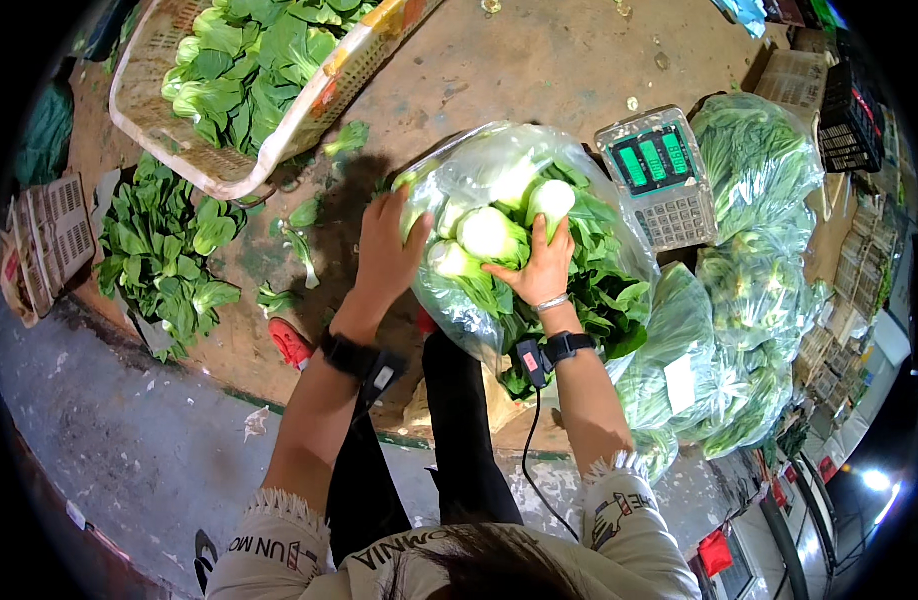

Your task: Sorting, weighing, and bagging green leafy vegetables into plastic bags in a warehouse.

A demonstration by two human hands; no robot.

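Note:
A clear plastic bag (509,150) lies in front of me, filled with heads of bok choy (487,235), pale bases up and toward the middle, green leaves spilling to the right. My left hand (387,250) is at the bag's left side, its fingers closed on the plastic film. My right hand (545,262) reaches into the bag from the near side. Its fingers curl over one bok choy head (551,200), and the thumb points left beside another. Directly right of the bag stands a digital scale (661,180) with a lit green display and a keypad.
A plastic crate (259,165) of bok choy stands at the far left. Nearer, loose bok choy (164,250) lies piled, with stray leaves (304,255) on the board. Several filled clear bags of greens (754,165) line the right side. A black crate (851,120) is beyond them.

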